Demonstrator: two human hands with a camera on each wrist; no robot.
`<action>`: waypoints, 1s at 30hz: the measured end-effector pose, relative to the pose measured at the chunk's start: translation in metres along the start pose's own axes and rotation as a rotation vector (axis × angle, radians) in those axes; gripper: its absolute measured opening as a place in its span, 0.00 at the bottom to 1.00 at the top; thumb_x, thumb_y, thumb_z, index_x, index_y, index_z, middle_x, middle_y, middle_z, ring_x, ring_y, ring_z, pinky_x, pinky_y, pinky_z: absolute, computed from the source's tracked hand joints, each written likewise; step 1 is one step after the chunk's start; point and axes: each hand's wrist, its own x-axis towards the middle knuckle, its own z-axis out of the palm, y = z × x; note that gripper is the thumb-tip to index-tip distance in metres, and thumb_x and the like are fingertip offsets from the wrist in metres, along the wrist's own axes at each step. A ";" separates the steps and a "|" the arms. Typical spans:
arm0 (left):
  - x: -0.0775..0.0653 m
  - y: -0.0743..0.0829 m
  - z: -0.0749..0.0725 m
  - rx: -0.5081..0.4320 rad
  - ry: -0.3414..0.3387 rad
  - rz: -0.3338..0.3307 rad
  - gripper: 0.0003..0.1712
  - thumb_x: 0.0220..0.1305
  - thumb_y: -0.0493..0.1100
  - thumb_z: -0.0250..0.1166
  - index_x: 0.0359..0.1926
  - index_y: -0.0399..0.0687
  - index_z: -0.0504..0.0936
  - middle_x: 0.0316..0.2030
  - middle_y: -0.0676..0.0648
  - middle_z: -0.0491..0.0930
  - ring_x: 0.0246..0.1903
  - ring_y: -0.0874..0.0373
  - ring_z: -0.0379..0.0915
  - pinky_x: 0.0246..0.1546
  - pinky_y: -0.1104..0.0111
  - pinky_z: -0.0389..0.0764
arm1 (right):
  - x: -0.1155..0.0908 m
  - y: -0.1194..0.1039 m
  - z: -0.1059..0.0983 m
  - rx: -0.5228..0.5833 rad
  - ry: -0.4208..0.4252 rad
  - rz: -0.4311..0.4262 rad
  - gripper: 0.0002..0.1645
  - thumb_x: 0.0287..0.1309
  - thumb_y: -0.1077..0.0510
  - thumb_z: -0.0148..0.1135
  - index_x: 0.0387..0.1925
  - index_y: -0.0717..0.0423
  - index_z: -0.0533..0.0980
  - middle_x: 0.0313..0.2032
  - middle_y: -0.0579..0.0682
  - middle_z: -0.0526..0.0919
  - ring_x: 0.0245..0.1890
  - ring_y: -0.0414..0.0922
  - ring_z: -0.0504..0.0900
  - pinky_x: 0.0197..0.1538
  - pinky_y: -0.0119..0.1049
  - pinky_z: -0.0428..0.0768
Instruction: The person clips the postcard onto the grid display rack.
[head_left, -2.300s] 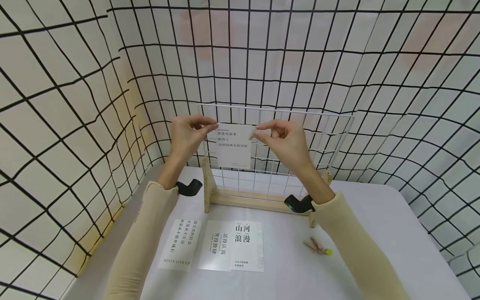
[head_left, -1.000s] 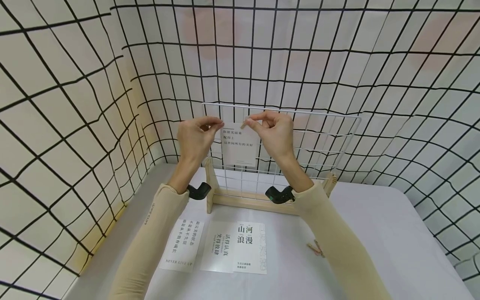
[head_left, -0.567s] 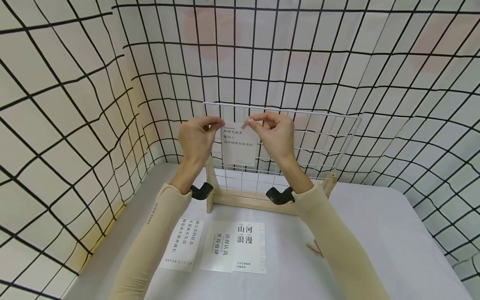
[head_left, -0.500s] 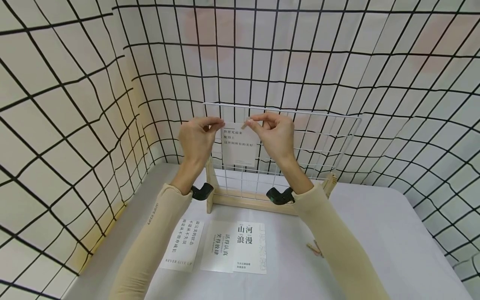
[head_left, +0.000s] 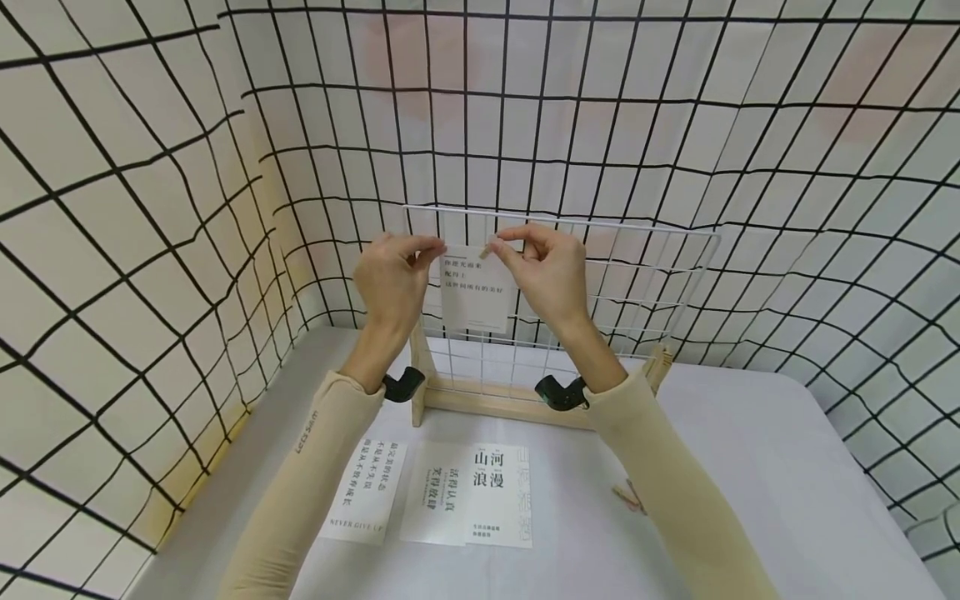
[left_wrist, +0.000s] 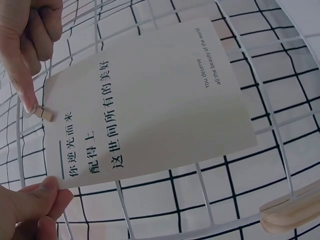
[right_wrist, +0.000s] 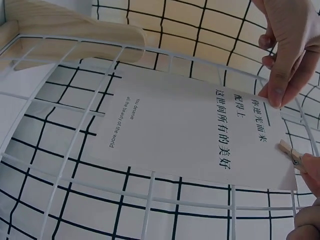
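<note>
A white card with printed Chinese lines (head_left: 477, 304) hangs upright against the white wire grid (head_left: 600, 283). My left hand (head_left: 393, 279) pinches its upper left corner between thumb and fingertips. At the card's top edge, right of its middle, my right hand (head_left: 551, 271) pinches a small wooden clothespin (right_wrist: 291, 154). The clothespin's tips overlap the card's face in both wrist views, and its handle end is partly covered by the right fingers. In the left wrist view the whole card face (left_wrist: 160, 105) shows, with small English text near its bottom.
The grid stands in a wooden base (head_left: 495, 404). Before it lie several printed cards, among them a left one (head_left: 363, 492) and a right one (head_left: 501, 496). More small clothespins (head_left: 628, 497) lie by the right forearm. Black wire mesh (head_left: 525, 108) encloses the back and sides.
Since the oldest frame the right hand has moved left along the card's top edge, from its right corner, with the clothespin. In the last half second both hands have stayed almost still.
</note>
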 end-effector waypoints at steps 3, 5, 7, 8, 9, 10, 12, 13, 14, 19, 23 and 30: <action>0.001 0.001 0.000 0.019 0.013 0.005 0.06 0.58 0.42 0.77 0.31 0.43 0.93 0.28 0.42 0.91 0.23 0.48 0.80 0.24 0.64 0.76 | 0.000 -0.001 -0.001 -0.030 0.000 -0.009 0.09 0.62 0.58 0.74 0.41 0.59 0.89 0.13 0.45 0.61 0.13 0.34 0.54 0.19 0.27 0.51; 0.001 0.002 -0.001 0.024 0.010 0.004 0.06 0.59 0.42 0.76 0.32 0.44 0.93 0.29 0.42 0.91 0.24 0.48 0.81 0.25 0.62 0.77 | 0.000 -0.001 -0.002 -0.041 0.005 -0.010 0.09 0.62 0.58 0.74 0.41 0.59 0.89 0.13 0.44 0.61 0.13 0.35 0.54 0.19 0.27 0.51; 0.002 0.002 -0.003 0.015 -0.001 0.000 0.07 0.59 0.42 0.76 0.33 0.43 0.93 0.30 0.42 0.91 0.25 0.47 0.81 0.27 0.61 0.78 | -0.001 -0.002 -0.004 -0.047 0.012 -0.016 0.09 0.62 0.58 0.74 0.42 0.58 0.89 0.13 0.44 0.61 0.13 0.35 0.54 0.19 0.28 0.51; 0.001 0.001 -0.004 0.005 -0.008 -0.003 0.07 0.58 0.42 0.77 0.33 0.42 0.93 0.30 0.42 0.91 0.26 0.47 0.82 0.27 0.61 0.79 | -0.001 -0.002 -0.005 -0.046 0.014 -0.024 0.10 0.63 0.58 0.74 0.43 0.58 0.89 0.13 0.44 0.60 0.13 0.35 0.53 0.19 0.28 0.51; 0.001 0.001 -0.006 -0.008 -0.016 -0.007 0.06 0.58 0.41 0.77 0.33 0.42 0.93 0.31 0.42 0.91 0.26 0.47 0.82 0.30 0.60 0.80 | -0.002 -0.003 -0.007 -0.042 0.016 -0.036 0.10 0.63 0.58 0.74 0.43 0.59 0.89 0.13 0.44 0.60 0.14 0.35 0.53 0.19 0.28 0.51; 0.001 0.001 -0.007 -0.023 -0.022 -0.011 0.06 0.58 0.41 0.77 0.33 0.41 0.93 0.31 0.41 0.91 0.26 0.46 0.81 0.32 0.58 0.82 | -0.003 -0.003 -0.008 -0.036 0.014 -0.049 0.10 0.63 0.58 0.73 0.44 0.59 0.88 0.13 0.44 0.60 0.14 0.35 0.53 0.20 0.28 0.51; 0.000 0.000 -0.011 -0.054 -0.031 -0.014 0.07 0.59 0.40 0.77 0.35 0.40 0.93 0.32 0.41 0.91 0.26 0.46 0.81 0.38 0.55 0.84 | -0.005 -0.003 -0.013 -0.028 0.003 -0.085 0.11 0.63 0.58 0.73 0.45 0.60 0.88 0.13 0.45 0.58 0.14 0.34 0.52 0.20 0.28 0.51; 0.000 0.000 -0.013 -0.070 -0.034 -0.014 0.06 0.59 0.39 0.77 0.35 0.40 0.93 0.32 0.41 0.91 0.25 0.46 0.81 0.43 0.53 0.84 | -0.007 -0.003 -0.015 -0.026 -0.004 -0.107 0.11 0.63 0.59 0.73 0.45 0.60 0.88 0.13 0.45 0.58 0.14 0.34 0.51 0.20 0.28 0.50; -0.001 0.000 -0.015 -0.085 -0.037 -0.009 0.06 0.58 0.39 0.77 0.36 0.39 0.92 0.32 0.41 0.91 0.25 0.47 0.81 0.46 0.52 0.84 | -0.009 -0.003 -0.017 -0.026 -0.015 -0.129 0.11 0.63 0.59 0.73 0.46 0.60 0.88 0.13 0.45 0.57 0.15 0.34 0.50 0.21 0.27 0.50; -0.008 0.002 -0.023 -0.155 -0.051 0.037 0.08 0.56 0.36 0.78 0.37 0.39 0.92 0.33 0.40 0.91 0.22 0.48 0.81 0.37 0.66 0.80 | -0.023 -0.002 -0.032 -0.069 -0.057 -0.196 0.14 0.62 0.60 0.74 0.49 0.59 0.88 0.13 0.44 0.56 0.15 0.33 0.49 0.21 0.27 0.50; -0.020 0.005 -0.029 -0.173 -0.101 0.067 0.08 0.55 0.36 0.78 0.37 0.39 0.92 0.31 0.41 0.91 0.23 0.50 0.80 0.28 0.76 0.68 | -0.038 0.004 -0.045 -0.101 -0.078 -0.211 0.15 0.61 0.61 0.74 0.50 0.59 0.87 0.13 0.43 0.55 0.16 0.33 0.49 0.22 0.28 0.50; -0.045 0.001 -0.034 -0.186 -0.201 0.097 0.10 0.51 0.34 0.80 0.37 0.40 0.93 0.31 0.44 0.91 0.20 0.55 0.77 0.25 0.81 0.63 | -0.080 0.022 -0.071 -0.166 -0.126 -0.154 0.16 0.58 0.61 0.76 0.49 0.55 0.88 0.13 0.41 0.53 0.17 0.32 0.49 0.21 0.29 0.51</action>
